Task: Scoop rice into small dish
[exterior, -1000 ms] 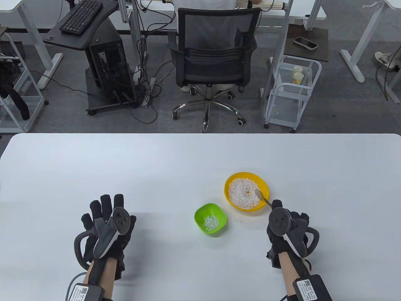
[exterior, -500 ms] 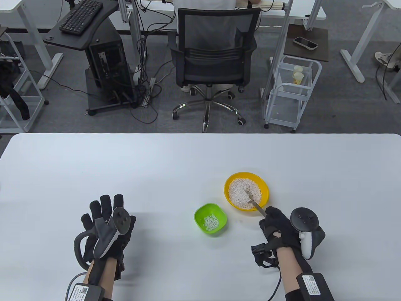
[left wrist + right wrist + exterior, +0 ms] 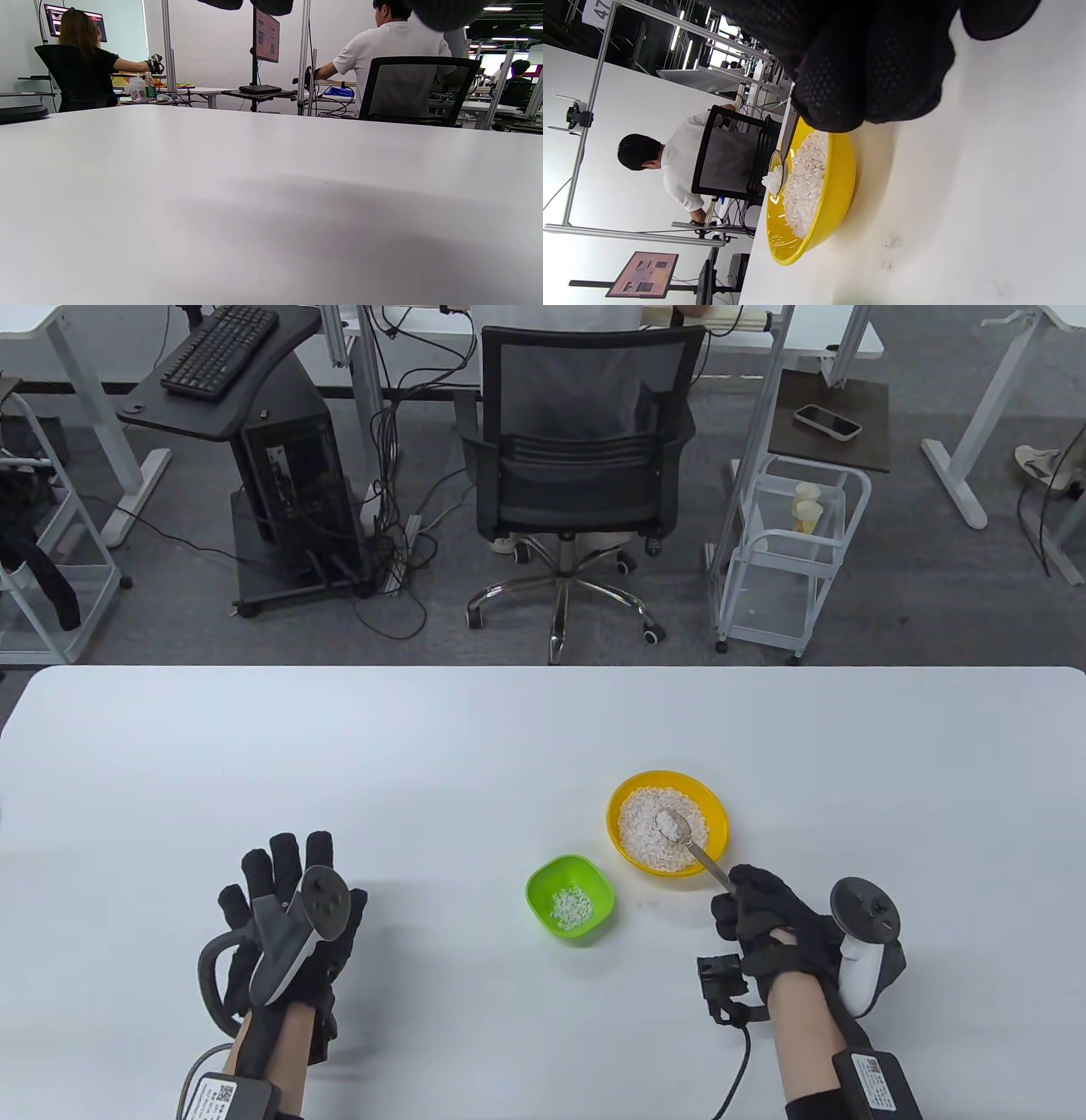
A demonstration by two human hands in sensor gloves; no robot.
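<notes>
A yellow bowl point(image 3: 715, 808) of white rice point(image 3: 645, 831) sits right of centre on the white table. A small green dish point(image 3: 543, 881) with a little rice stands just to its front left. My right hand point(image 3: 758, 912) grips the handle of a metal spoon point(image 3: 691, 844). The spoon bowl holds a heap of rice and is raised just above the yellow bowl's rice, as the right wrist view point(image 3: 775, 171) shows. My left hand point(image 3: 284, 912) rests flat on the table at the left, fingers spread, holding nothing.
The white table point(image 3: 424, 746) stretches wide around the dishes. An office chair point(image 3: 585, 458), a wire trolley point(image 3: 793, 551) and a computer stand point(image 3: 280, 466) stand beyond the far edge. A seated person shows in the right wrist view point(image 3: 670, 165).
My right hand rolled palm-up and drew the spoon through the rice; the spoon is now lifted with a heap of rice on it. My left hand stayed still.
</notes>
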